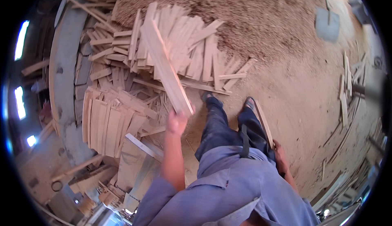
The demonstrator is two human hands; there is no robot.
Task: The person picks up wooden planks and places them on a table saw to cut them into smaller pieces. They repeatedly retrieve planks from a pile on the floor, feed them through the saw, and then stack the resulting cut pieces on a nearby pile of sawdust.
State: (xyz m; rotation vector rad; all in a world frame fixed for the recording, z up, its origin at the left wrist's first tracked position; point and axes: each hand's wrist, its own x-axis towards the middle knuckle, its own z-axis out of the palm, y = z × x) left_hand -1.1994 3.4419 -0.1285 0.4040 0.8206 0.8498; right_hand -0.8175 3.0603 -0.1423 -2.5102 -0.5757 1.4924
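Note:
My left hand grips the lower end of a long pale wooden board, which slants up and away over a heap of boards. Its fingers are closed around the board's edge. Down at my right side, my right hand holds a second narrow wooden plank that runs along my right leg toward the foot. Part of that hand is hidden by my shirt. Just beyond the left-hand board lies the loose pile of cut boards.
A stack of boards stands left of me. Wood shavings cover the ground ahead. A shovel lies at the far right, with scrap strips nearer. A concrete ledge runs along the left.

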